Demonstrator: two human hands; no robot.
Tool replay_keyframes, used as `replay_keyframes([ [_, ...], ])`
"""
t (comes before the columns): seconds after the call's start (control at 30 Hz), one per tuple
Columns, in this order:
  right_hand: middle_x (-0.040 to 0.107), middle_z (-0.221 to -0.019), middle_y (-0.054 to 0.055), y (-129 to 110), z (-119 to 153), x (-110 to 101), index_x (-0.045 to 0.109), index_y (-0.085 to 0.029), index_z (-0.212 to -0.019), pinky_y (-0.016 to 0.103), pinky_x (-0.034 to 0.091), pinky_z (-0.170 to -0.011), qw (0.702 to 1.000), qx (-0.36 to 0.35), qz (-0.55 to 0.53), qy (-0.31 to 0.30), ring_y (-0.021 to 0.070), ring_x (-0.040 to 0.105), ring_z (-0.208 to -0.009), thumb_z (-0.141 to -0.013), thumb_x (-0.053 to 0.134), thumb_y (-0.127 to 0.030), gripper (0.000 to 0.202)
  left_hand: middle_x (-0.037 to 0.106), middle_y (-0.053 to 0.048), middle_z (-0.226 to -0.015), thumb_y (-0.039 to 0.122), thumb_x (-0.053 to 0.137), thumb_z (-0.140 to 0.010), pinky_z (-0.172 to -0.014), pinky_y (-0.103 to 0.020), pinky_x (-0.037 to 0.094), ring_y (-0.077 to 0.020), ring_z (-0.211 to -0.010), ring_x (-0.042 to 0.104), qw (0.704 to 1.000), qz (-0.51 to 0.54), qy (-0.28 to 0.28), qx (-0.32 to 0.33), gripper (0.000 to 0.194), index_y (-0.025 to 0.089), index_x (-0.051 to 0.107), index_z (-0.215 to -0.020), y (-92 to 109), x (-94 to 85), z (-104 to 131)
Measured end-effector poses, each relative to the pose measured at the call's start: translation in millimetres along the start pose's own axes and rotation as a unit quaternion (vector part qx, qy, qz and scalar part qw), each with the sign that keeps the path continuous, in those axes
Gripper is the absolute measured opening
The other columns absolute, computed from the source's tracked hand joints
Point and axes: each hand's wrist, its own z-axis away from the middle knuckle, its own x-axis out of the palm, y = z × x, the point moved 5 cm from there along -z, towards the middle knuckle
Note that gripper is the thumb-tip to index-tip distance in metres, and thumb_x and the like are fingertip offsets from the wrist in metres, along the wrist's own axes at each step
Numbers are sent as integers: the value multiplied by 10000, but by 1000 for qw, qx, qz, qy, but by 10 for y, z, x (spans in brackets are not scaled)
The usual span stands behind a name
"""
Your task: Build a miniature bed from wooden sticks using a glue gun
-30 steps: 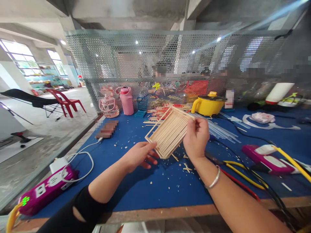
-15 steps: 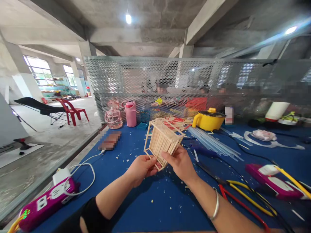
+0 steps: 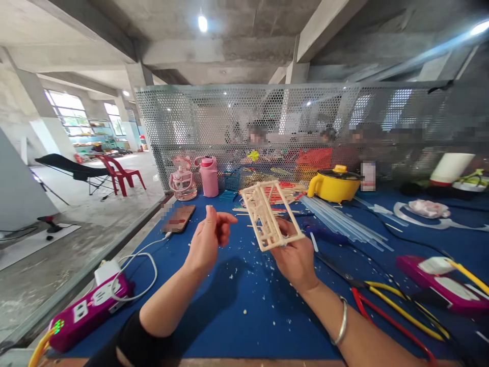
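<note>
Held tilted above the tabletop (image 3: 237,326) by the right hand (image 3: 296,257) near its lower end, while the left hand (image 3: 208,234) curled loosely around nothing, the pale stick frame (image 3: 267,219) seemed light, stiff but fragile-jointed, best supported from beneath, not by single sticks.

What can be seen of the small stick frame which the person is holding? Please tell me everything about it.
The stick frame is an open, box-like structure of thin, pale sticks that look wooden. Long bars and short end pieces meet at its corners, with more sticks set inside and gaps between them. It is tilted, held above the blue tabletop. The right grip holds it near its lower end; the left grip is apart from it. Its far side is hidden.
</note>
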Motion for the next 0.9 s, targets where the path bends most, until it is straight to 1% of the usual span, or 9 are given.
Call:
replay_keyframes([
  [0.1, 702, -1064, 50, 52, 9, 24, 647, -208, -1053, 340, 502, -887, 1000, 19, -13, -4, 221, 652, -975, -762, 661, -267, 296, 583, -53, -741, 714, 311, -813, -596, -248, 444, -130, -661, 544, 993, 59, -105, 1, 677, 127, 645, -855, 169, 261, 103],
  [0.23, 713, -1013, 49, 109, -8, 18, 668, -207, -1004, 347, 495, -899, 996, 77, -43, 16, 222, 656, -967, -766, 671, -300, 255, 500, 10, -667, 522, 488, -853, -537, -197, 403, -85, -579, 472, 992, -38, 50, 108, 385, 152, 595, -829, 127, 128, -31],
  [0.3, 706, -1027, 48, 120, -19, 16, 677, -211, -979, 354, 469, -941, 990, 107, -88, 17, 220, 642, -998, -754, 684, -295, 239, 545, -9, -790, 519, 451, -874, -525, -204, 432, -91, -601, 511, 992, -34, 114, 47, 361, 174, 539, -931, -115, -9, -155],
  [0.37, 705, -1029, 41, 111, -24, 20, 683, -219, -963, 364, 446, -972, 985, 122, -123, 10, 215, 633, -1010, -748, 690, -281, 224, 574, -87, -1052, 584, 380, -877, -577, -242, 492, -122, -707, 586, 990, 9, 122, -65, 472, 168, 499, -1066, -403, -94, -236],
  [0.43, 701, -1054, 32, 92, -21, 30, 683, -229, -980, 372, 427, -996, 981, 127, -148, 2, 210, 625, -1027, -748, 692, -266, 235, 504, -155, -1267, 666, 326, -849, -672, -285, 528, -173, -858, 623, 983, 69, 86, -150, 623, 156, 461, -1180, -598, -92, -245],
  [0.53, 702, -1074, 15, 98, -4, 76, 670, -249, -1025, 372, 445, -980, 962, 157, -223, -5, 201, 631, -1020, -746, 699, -254, 281, 462, -181, -1350, 738, 273, -806, -753, -322, 532, -226, -986, 618, 975, 148, -4, -167, 756, 158, 423, -1267, -641, 33, -182],
  [0.67, 727, -995, -12, 171, 14, 160, 650, -267, -1006, 395, 513, -897, 891, 253, -377, 26, 208, 668, -936, -683, 748, -231, 340, 575, -120, -1205, 643, 482, -800, -730, -311, 532, -204, -925, 630, 986, 84, -111, -95, 665, 200, 417, -1292, -556, 188, -83],
  [0.77, 741, -918, -5, 219, 10, 214, 649, -237, -928, 431, 540, -856, 840, 319, -437, 36, 241, 685, -891, -615, 783, -223, 341, 643, -50, -896, 575, 519, -813, -569, -248, 487, -137, -638, 606, 989, -87, -114, -44, 619, 191, 431, -1291, -553, 128, -69],
  [0.9, 748, -872, 8, 326, 20, 247, 641, -212, -918, 437, 558, -841, 791, 390, -468, 57, 250, 694, -868, -609, 778, -241, 339, 510, 27, -520, 519, 424, -878, -495, -232, 374, -114, -456, 454, 968, -224, -111, 36, 523, 136, 534, -1216, -485, 20, -64],
])
